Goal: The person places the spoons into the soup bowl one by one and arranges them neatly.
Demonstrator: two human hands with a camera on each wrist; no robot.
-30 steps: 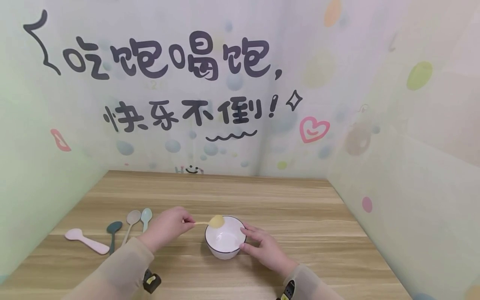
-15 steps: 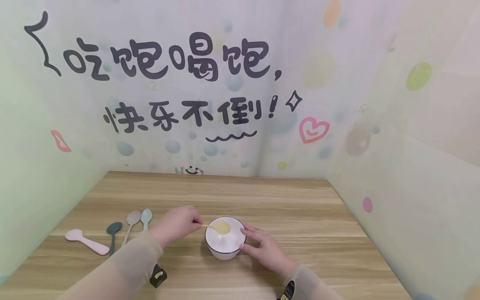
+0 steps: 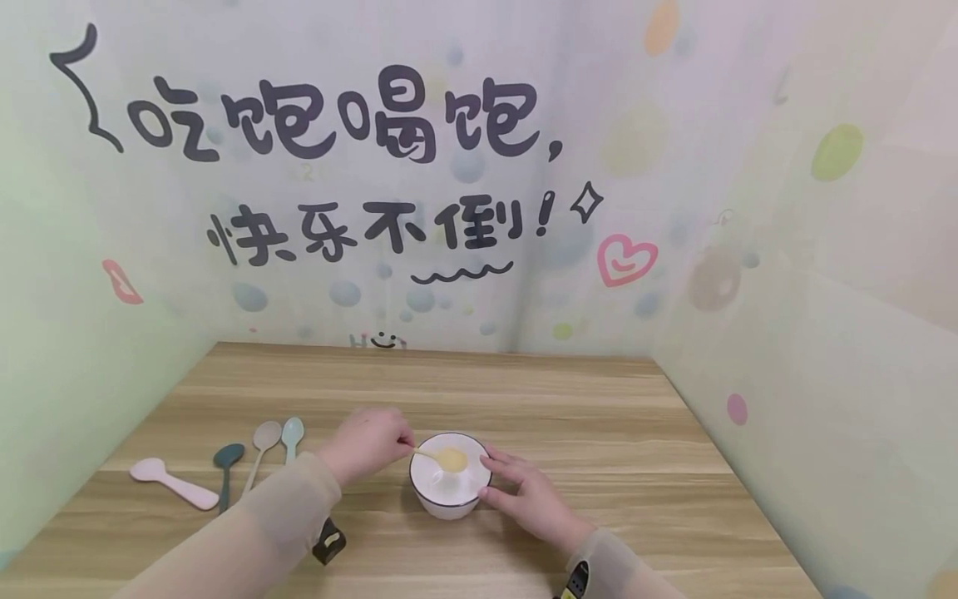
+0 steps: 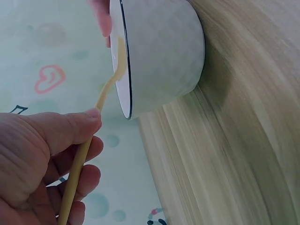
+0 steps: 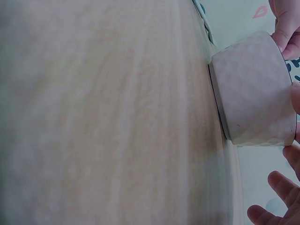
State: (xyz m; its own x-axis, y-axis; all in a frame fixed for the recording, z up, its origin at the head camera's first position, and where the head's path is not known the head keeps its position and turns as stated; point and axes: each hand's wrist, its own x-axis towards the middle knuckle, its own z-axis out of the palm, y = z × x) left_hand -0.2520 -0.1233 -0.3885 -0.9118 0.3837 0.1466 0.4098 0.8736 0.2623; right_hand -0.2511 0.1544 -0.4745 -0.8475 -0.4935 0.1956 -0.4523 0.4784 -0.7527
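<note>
My left hand [image 3: 372, 443] pinches the thin handle of a yellow spoon [image 3: 452, 459] between thumb and fingers. In the head view the spoon's head lies over the white bowl [image 3: 449, 505], inside the circle of its dark rim. Seen by the left wrist camera, the spoon [image 4: 121, 58] has its head at the bowl's mouth. The bowl [image 5: 253, 89] stands upright on the table, its outside faceted. My right hand [image 3: 535, 497] holds the bowl's right side at the rim with thumb and fingertips; some of its other fingers [image 5: 281, 187] stretch out past the wall.
Left of the bowl lie a pink spoon [image 3: 175, 485], a dark teal spoon [image 3: 228, 456], a beige spoon [image 3: 265, 435] and a light blue spoon [image 3: 293, 431]. My left forearm partly covers several handles. Printed walls enclose the wooden table [image 3: 599, 416] at back and sides.
My left hand has moved right with the yellow spoon, whose head has gone from the bowl's left rim to over its middle. My right hand and the bowl have stayed put.
</note>
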